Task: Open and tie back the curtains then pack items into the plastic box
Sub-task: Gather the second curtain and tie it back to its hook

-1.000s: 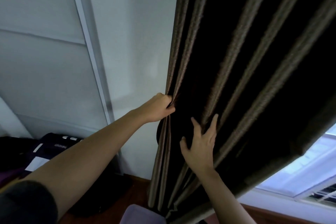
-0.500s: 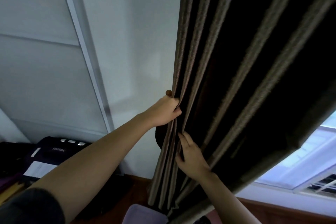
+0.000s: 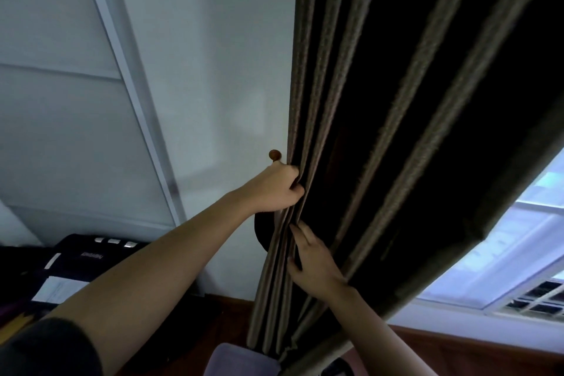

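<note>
The left hand (image 3: 276,189) clenched the gathered curtain (image 3: 381,131) edge just below the brown wall knob (image 3: 274,155); the right hand (image 3: 314,262), fingers loosely spread, pressed the folds below, hanging vertically.

The curtain (image 3: 396,131) fills the centre and right of the frame, hanging in front of the window (image 3: 518,253), which shows at the lower right past the curtain's edge. The wall (image 3: 213,70) lies to its left, and a small knob (image 3: 274,155) stands out from the wall just beside the curtain's left edge. The left hand (image 3: 274,189) sits directly below that knob, at the gathered folds. The right hand (image 3: 314,262) lies lower and slightly right, against the same folds. A printer-like machine (image 3: 91,256) sits at the lower left. The floor (image 3: 457,354) runs along the bottom edge.
</note>
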